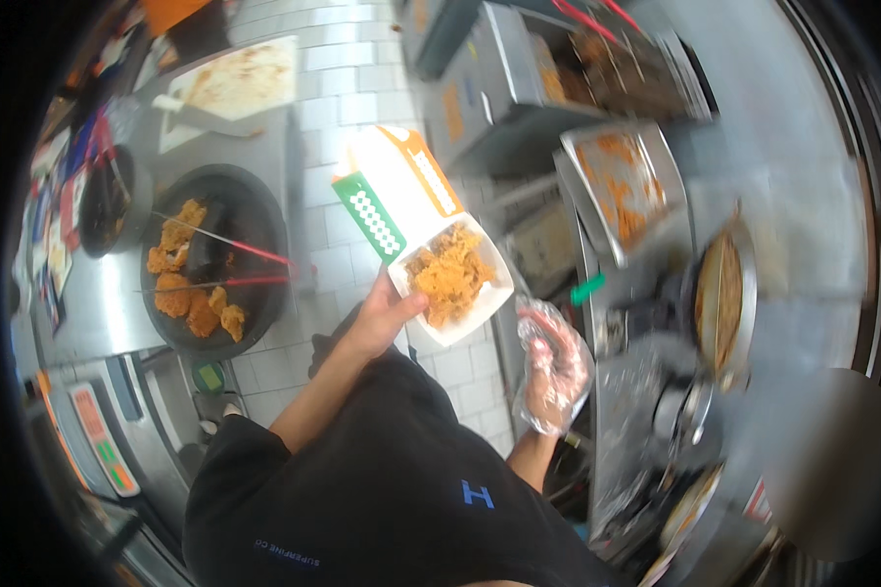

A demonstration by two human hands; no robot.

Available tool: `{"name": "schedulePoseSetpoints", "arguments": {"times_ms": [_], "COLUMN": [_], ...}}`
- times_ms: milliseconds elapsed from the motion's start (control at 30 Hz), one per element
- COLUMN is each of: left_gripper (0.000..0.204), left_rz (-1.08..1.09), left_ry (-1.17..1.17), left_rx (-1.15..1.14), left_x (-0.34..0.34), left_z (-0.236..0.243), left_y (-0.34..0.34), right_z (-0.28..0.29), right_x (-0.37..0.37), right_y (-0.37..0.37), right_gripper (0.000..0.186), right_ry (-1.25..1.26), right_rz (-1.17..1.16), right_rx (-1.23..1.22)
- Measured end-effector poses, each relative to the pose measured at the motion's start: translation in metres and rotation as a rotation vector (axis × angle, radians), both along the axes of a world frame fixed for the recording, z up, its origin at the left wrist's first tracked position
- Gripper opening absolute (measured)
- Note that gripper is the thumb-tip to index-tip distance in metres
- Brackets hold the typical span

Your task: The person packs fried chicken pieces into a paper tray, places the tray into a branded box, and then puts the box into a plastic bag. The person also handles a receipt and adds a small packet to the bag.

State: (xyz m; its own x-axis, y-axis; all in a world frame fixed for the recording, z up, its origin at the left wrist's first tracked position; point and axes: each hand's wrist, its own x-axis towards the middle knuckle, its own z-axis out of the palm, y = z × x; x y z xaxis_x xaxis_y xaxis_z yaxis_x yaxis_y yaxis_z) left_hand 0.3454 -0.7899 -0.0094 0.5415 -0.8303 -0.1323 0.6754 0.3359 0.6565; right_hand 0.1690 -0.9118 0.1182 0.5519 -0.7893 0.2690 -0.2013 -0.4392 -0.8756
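Note:
An open takeout box (390, 176), white with orange and green printing, is held up in front of me. My left hand (377, 318) is bare and grips its near left side, thumb on the rim. Golden fried chicken pieces (450, 274) fill the box base, and the lid stands folded back on the far side. To the right of the box, apart from it, is my right hand (555, 372) in a clear plastic glove. Its fingers curve loosely with a gap to the thumb, and I see nothing in them.
On the left counter sits a black bowl (250, 196) holding fried chicken and red-handled tongs (262, 254). Beyond it, a cleaver (210, 119) lies by a stained cutting board (255, 73). A crumb-strewn metal tray (646, 186), a fryer (514, 73) and a round pan (722, 303) line the right.

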Motion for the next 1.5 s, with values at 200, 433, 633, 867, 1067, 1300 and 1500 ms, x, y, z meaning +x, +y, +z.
{"name": "schedulePoseSetpoints", "arguments": {"times_ms": [200, 433, 633, 867, 1067, 1300, 1500], "left_gripper": [0.066, 0.074, 0.069, 0.062, 0.061, 0.061, 0.065], "left_rz": [0.197, 0.359, 0.434, 0.682, 0.816, 0.702, 0.646], "left_ry": [-0.034, -0.113, -0.103, -0.048, -0.002, 0.046, 0.022], "left_rx": [0.099, 0.272, 0.297, 0.146, 0.144, 0.257, 0.121], "left_x": [0.076, 0.160, 0.263, 0.404, 0.522, 0.713, 0.915], "left_z": [0.014, 0.022, 0.007, 0.038, 0.044, 0.016, 0.026], "left_y": [-0.070, -0.124, -0.201, -0.278, -0.310, -0.355, -0.386], "right_z": [-0.005, -0.026, -0.031, -0.034, -0.045, -0.085, -0.091], "right_x": [0.072, 0.184, 0.301, 0.480, 0.586, 0.732, 0.908], "right_y": [-0.095, -0.184, -0.285, -0.387, -0.430, -0.479, -0.527], "right_gripper": [0.030, 0.028, 0.024, 0.031, 0.033, 0.043, 0.052], "right_ry": [0.087, 0.152, 0.096, 0.163, 0.242, 0.329, 0.308], "right_rz": [0.148, 0.364, 0.462, 0.669, 0.745, 0.685, 0.611], "right_rx": [0.120, 0.335, 0.368, 0.410, 0.601, 0.662, 0.644]}}
